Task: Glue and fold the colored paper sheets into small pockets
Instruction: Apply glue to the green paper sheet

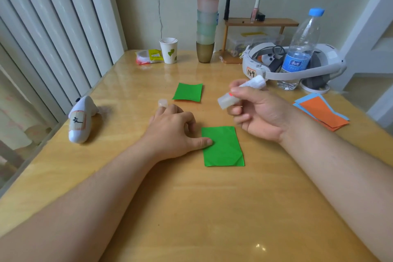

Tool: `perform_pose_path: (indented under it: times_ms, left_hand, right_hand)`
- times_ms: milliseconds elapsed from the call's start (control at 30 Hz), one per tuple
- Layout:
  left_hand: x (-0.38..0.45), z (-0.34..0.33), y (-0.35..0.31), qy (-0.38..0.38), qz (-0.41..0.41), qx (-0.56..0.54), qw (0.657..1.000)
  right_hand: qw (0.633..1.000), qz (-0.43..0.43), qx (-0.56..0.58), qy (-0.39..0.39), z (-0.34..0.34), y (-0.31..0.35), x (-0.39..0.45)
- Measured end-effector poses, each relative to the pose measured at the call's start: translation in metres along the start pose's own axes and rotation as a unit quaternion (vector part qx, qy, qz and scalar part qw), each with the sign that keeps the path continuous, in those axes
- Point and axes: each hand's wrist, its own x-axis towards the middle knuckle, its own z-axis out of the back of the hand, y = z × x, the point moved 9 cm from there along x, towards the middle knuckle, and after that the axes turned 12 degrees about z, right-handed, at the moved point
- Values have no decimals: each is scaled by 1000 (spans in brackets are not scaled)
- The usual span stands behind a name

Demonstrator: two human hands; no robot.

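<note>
The wooden table is glossy, so the biggest risk is paper sliding on it: the near green sheet, already folded with a creased corner at its lower right, is pinned only by the thumb of the left hand at its left edge, and a sideways stroke of glue could swing or crumple the free right side. The stack of orange and blue sheets lies well apart at the right edge, close enough to the table's rim that a brush of the forearm might push it off. A second green piece lies farther back, its edges bowed, which suggests its seams may lift if the glue was thin. The right hand hovers above the table with fingers closed around an uncapped glue stick, tip pointing left; too much pressure would smear glue past the flap and stick the pocket shut. The left fingers are curled in, apparently pinching the small clear cap, which could roll away if released.
</note>
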Motion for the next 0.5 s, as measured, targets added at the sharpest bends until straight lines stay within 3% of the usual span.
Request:
perform_pose_path:
  times_ms: [67,267,367,500]
  left_hand:
    - [-2,0,-3,10,-17,-9,1000]
    - [-1,-1,-7,13,-37,-9,999]
    - [1,-1,-3,5,-29,-11,1000]
    - [4,-2,0,-12,-22,1,1000]
  right_hand:
    - [1000,-12,8,10,1,-8,-5]
    - [982,35,-184,-15,7,3,-6]
    - [973,73,-215,-32,5,14,3]
    - [964,97,-248,2,-3,3,13]
